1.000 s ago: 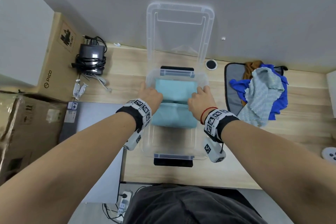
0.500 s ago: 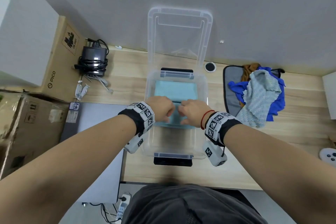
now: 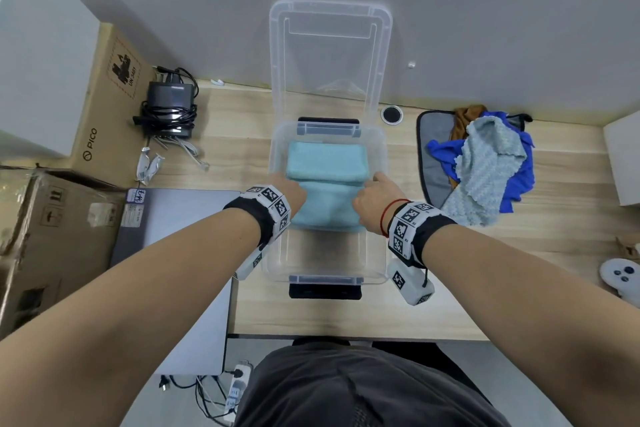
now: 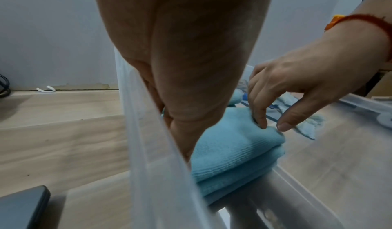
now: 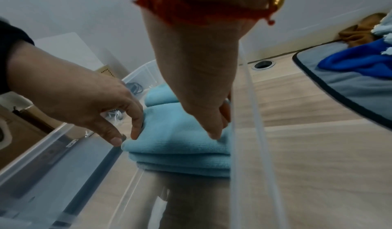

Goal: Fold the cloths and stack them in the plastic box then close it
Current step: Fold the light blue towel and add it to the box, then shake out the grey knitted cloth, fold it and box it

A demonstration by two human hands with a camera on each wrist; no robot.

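A clear plastic box stands mid-table, its lid propped upright against the wall. Two folded light-blue cloths lie inside: one at the far end, one just in front of it. My left hand reaches down at the front cloth's left edge and my right hand at its right edge. In the wrist views the bent fingertips of my right hand and left hand rest on the cloth's near corners, and neither clearly pinches it.
A heap of unfolded cloths, pale blue, deep blue and brown, lies on a grey mat to the right. A grey laptop, cardboard boxes and a cabled charger sit left. A white controller is far right.
Both hands went from the box's far sides to the middle of the cloth. They have since spread apart to the front cloth's left and right edges.
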